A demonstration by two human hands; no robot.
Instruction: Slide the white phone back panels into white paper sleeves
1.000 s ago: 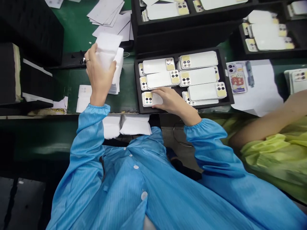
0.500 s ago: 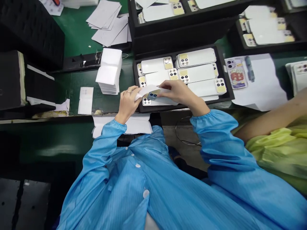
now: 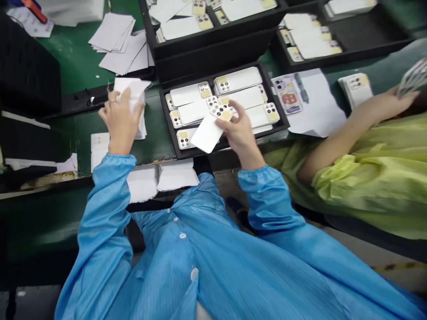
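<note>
My right hand pinches a white phone-shaped panel by its camera end, tilted over the near edge of a black tray. Stacks of similar white panels with camera cutouts and yellowish patches lie in that tray. Over on the left, my left hand is at the top of a tall stack of white paper sheets, fingers bent around a sheet's near edge. Whether its fingertips grip the sheet is hard to make out.
A person's arm in a yellow-green sleeve reaches in at the right, its hand holding panels. More black trays stand behind. Loose papers lie at the back left, and a patterned phone case on white paper at right.
My left hand has let go of the white sheet at the panel and moved left to the paper stack. The panel in my right hand has turned white side up. The view has shifted right.
</note>
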